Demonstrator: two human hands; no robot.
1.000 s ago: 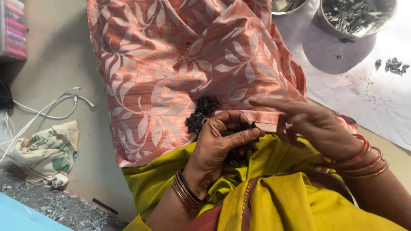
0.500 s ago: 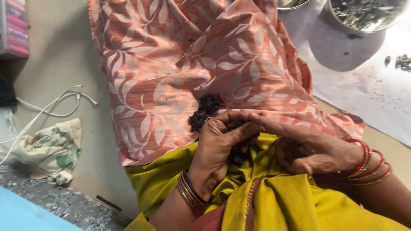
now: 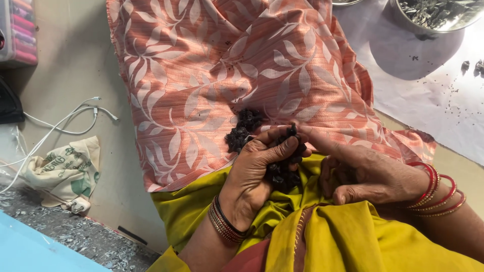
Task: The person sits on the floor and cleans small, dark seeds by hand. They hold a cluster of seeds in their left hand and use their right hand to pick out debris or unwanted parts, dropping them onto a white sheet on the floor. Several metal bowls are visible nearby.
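Now, left hand point(image 3: 252, 171): curled shut around a clump of dark beads point(image 3: 282, 166), thumb pressed over them.
Right hand point(image 3: 363, 171): forefinger stretched left, its tip touching the beads' top; other fingers folded in, holding nothing.
Beads: near centre, at the cloth's near edge; more lay just beyond on the cloth.
Cloth point(image 3: 242, 65): pink, leaf-patterned, spread far of both hands.
Bowl point(image 3: 433, 15): far right, well apart.
Bag point(image 3: 65, 174): left, beside white cables point(image 3: 60, 126).

Beads point(image 3: 247, 128) on cloth point(image 3: 227, 65) over lap; left hand point(image 3: 257, 171) near beads, right hand point(image 3: 368, 174) just right. Cables point(image 3: 65, 118), bag point(image 3: 63, 174) far left; bowl point(image 3: 436, 15) far right.
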